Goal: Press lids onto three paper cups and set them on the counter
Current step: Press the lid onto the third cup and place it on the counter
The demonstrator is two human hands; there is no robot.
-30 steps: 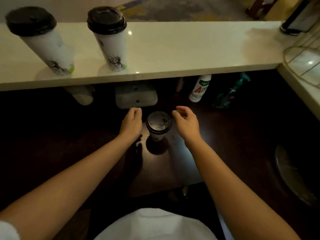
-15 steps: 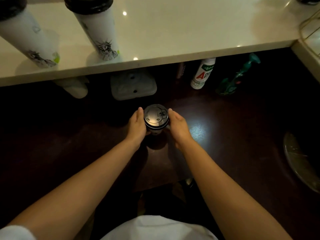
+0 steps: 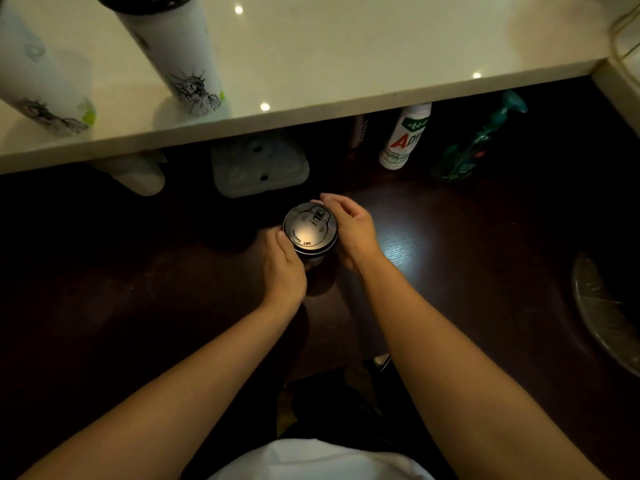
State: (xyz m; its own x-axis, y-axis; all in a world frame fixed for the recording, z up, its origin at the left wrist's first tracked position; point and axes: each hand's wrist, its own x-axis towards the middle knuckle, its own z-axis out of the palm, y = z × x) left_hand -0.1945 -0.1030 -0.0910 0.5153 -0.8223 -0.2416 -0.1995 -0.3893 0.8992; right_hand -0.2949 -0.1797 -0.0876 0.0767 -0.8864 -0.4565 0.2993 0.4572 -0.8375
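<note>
Cups number three, each with a black lid. Two tall white cups stand on the pale counter [image 3: 346, 57] at the upper left: one cup at the far left [image 3: 38, 81], with a green patch and a dark drawing near its base, and one beside it [image 3: 176, 57], printed with a Statue of Liberty drawing. Their lids are mostly cut off by the top edge of the view. What is inside any cup cannot be seen.

The third cup [image 3: 311, 260] is below the counter's edge, over the dark wooden surface [image 3: 467, 254], between two bare hands. Its lid [image 3: 310, 231] faces the camera and carries raised lettering, of which only "HOT" reads clearly. The left hand [image 3: 282, 268] is closed around the cup's left side, thumb against the lid's rim. The right hand [image 3: 351, 230] curls around the right side, fingers bent over the far rim of the lid.

Under the counter's overhang sit one white bottle [image 3: 403, 136] with a green label and a red "A", one teal spray bottle [image 3: 481, 140] lying tilted, one pale moulded tray [image 3: 261, 168], and one white object [image 3: 138, 173] too dim to identify. At the right edge is a shiny rounded thing [image 3: 606, 306] wrapped in plastic film.
</note>
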